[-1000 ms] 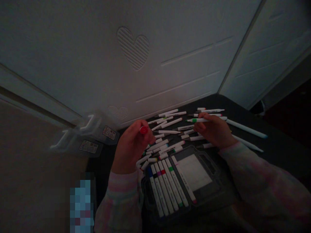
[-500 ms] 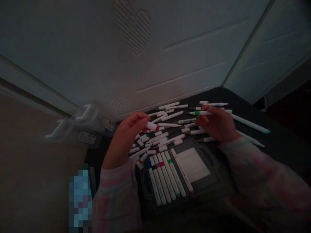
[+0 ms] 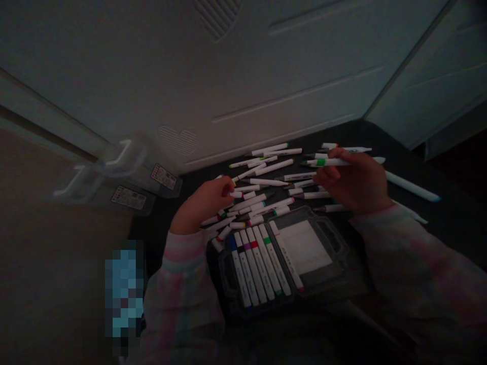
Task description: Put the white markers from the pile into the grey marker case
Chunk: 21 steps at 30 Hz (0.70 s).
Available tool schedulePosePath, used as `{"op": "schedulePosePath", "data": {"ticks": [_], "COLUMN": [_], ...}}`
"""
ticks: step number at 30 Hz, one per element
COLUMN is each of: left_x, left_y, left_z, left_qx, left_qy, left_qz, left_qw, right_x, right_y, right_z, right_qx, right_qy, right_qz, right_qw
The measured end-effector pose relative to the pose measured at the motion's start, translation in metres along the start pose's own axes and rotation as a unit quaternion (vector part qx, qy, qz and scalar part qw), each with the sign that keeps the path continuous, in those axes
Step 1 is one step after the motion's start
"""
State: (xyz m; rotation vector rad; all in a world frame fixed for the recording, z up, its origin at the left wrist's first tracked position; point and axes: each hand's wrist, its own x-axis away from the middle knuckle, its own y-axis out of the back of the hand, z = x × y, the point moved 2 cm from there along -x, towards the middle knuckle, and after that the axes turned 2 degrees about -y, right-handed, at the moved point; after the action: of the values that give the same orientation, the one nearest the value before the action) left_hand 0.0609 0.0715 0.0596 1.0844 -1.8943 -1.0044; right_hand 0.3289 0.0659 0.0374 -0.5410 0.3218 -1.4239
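Green-banded marker (image 3: 337, 162), tip bare, pinched in the right hand (image 3: 357, 183), far right; left hand (image 3: 205, 201) loosely curled at a white cap (image 3: 235, 194), hold unclear; marker row (image 3: 261, 268) already in the near case (image 3: 319, 277), many loose markers (image 3: 266, 181) outside.

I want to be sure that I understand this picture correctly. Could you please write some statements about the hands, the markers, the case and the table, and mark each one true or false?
1. The right hand holds a green-banded marker. True.
2. The blue-banded marker is at the left end of the row in the case. True.
3. The case is closed. False: it is open.
4. Loose markers lie on the table. True.
5. The table is white. False: it is black.
6. The left hand is inside the case. False: it is outside the case, by the loose markers.
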Motion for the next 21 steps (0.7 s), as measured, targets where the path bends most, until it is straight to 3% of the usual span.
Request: {"op": "schedulePosePath", "data": {"ticks": [10,21], "left_x": [-0.009,-0.011], "left_y": [-0.011,-0.011], "left_z": [0.008,0.006], "left_qx": [-0.006,-0.042], "left_qy": [-0.011,-0.003], "left_qz": [-0.007,-0.006], "left_qw": [1.0,0.999], "right_x": [0.0,0.001], "right_y": [-0.001,-0.001], "right_z": [0.0,0.001], "right_qx": [-0.031,0.028], "right_qy": [-0.004,0.006], "right_qz": [0.007,-0.013], "right_qw": [0.999,1.0]}}
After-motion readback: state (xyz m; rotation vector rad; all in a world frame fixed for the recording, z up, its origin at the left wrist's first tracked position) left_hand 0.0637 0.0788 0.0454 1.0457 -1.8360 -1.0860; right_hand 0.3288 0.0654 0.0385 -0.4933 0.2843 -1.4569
